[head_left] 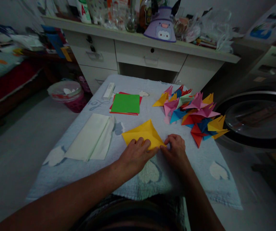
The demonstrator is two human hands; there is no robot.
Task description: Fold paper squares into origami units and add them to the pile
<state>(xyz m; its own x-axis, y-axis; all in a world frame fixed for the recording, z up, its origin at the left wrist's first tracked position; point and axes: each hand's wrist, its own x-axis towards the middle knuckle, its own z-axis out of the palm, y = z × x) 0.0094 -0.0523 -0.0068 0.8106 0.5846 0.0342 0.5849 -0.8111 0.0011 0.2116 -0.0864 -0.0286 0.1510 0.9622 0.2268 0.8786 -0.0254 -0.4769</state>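
Observation:
A sheet of yellow origami paper, partly folded, lies on the cloth-covered table in front of me. My left hand presses down on its near edge, with the fingers curled over the paper and the thumb reaching toward the right corner. At that corner my right hand pinches the paper between thumb and forefinger. The hands cover part of the near edge. Beyond the paper sits a stack of square sheets, green on top with red showing beneath. To the right is a pile of folded paper cranes in several colours.
A folded pale cloth or paper lies on the left of the table, and a small white box lies behind it. A cluttered white desk stands beyond. On the floor at left is a pink bin; a front-loading washer stands right.

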